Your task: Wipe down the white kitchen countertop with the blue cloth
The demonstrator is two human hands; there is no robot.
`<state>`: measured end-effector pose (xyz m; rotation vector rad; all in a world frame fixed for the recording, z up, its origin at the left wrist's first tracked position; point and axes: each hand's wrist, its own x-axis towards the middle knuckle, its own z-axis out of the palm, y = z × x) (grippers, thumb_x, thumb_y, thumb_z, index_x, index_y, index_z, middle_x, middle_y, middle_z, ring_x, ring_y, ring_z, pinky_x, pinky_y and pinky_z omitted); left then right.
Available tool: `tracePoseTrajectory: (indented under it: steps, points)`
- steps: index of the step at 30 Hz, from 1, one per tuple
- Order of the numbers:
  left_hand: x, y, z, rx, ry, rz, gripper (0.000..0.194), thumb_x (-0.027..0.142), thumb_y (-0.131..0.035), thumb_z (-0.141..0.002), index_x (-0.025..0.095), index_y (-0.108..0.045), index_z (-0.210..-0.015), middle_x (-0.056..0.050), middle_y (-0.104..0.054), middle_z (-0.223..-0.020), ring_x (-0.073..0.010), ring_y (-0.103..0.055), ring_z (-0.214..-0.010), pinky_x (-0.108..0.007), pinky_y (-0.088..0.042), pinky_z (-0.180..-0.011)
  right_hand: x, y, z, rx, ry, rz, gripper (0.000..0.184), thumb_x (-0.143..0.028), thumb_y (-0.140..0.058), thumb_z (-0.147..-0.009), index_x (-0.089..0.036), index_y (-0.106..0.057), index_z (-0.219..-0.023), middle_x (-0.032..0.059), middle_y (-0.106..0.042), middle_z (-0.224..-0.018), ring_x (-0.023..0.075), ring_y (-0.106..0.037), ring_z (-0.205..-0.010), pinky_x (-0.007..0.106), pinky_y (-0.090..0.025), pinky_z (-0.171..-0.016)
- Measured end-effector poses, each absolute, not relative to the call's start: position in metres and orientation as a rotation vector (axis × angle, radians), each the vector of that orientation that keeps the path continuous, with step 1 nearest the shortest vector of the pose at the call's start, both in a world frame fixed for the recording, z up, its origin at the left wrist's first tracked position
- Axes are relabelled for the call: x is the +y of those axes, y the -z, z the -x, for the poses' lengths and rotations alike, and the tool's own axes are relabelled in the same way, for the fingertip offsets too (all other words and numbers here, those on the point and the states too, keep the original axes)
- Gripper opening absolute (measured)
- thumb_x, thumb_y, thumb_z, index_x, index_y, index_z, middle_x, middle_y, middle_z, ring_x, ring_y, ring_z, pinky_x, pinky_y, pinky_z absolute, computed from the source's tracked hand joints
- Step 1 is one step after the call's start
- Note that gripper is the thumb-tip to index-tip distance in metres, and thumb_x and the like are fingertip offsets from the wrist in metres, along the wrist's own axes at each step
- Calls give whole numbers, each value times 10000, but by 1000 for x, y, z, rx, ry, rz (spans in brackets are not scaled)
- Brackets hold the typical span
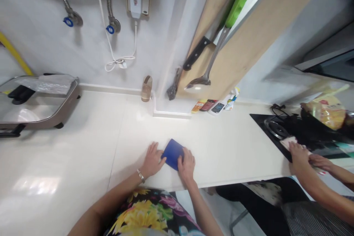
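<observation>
- Blue square (173, 154) lies on the worktop (232, 136) near its front edge.
- Left hand (152, 160) is spread, thumb touching the square; right hand (187, 164) meets its opposite side, grip unclear.
- Probably light, flexible; best held by opposite edges.

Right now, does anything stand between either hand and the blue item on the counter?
Nothing visible: the left hand touches the blue item at its left edge, the right hand at its right.
</observation>
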<state>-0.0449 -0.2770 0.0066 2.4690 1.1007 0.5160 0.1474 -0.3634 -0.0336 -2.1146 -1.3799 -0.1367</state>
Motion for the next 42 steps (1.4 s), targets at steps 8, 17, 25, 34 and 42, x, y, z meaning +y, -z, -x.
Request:
tracePoseTrajectory:
  steps: [8,17,25,34,42]
  points:
    - [-279,-24,19,1163,-269,-2456,364,403,-474,-975,125,-594,-1177,-194,-636,-1131,-339,-598,-1125,-485,-511,-942,-370,36,-133,-1290,158,2013,488,-366,-313,-1021,-145,-522,-1402,167,-560,-1435,265,-501,-1336,489,-408,-1088]
    - [-236,-31,31,1177,-132,-2254,268,351,-598,-898,195,-610,-1115,-78,-714,-1075,-219,-678,-978,-302,-519,-802,-384,52,-159,-1234,170,1920,521,-402,-331,-1032,-93,-496,-1418,222,-551,-1417,303,-505,-1339,530,-442,-1089]
    - [-127,-55,115,1404,-186,-2236,214,261,-650,-822,220,-693,-1028,-71,-704,-1074,-231,-666,-1006,-316,-526,-854,-408,64,-153,-1470,337,1904,409,-218,-368,-1019,-133,-524,-1387,188,-547,-1419,285,-468,-1374,550,-470,-1097]
    - [-168,-32,93,1483,-486,-2429,523,359,-483,-962,135,-524,-1433,-183,-453,-1536,-331,-359,-1461,-538,-236,-1237,-408,56,-150,-1478,355,1909,420,-194,-395,-1005,-134,-494,-1409,184,-544,-1419,289,-470,-1368,559,-486,-1082]
    - [-180,-1,86,1364,-590,-2637,634,414,-521,-945,184,-443,-1531,-185,-245,-1652,-370,-167,-1545,-617,-38,-1250,-409,53,-148,-1489,337,1945,427,-184,-421,-1001,-146,-478,-1423,184,-542,-1426,295,-476,-1364,553,-487,-1073]
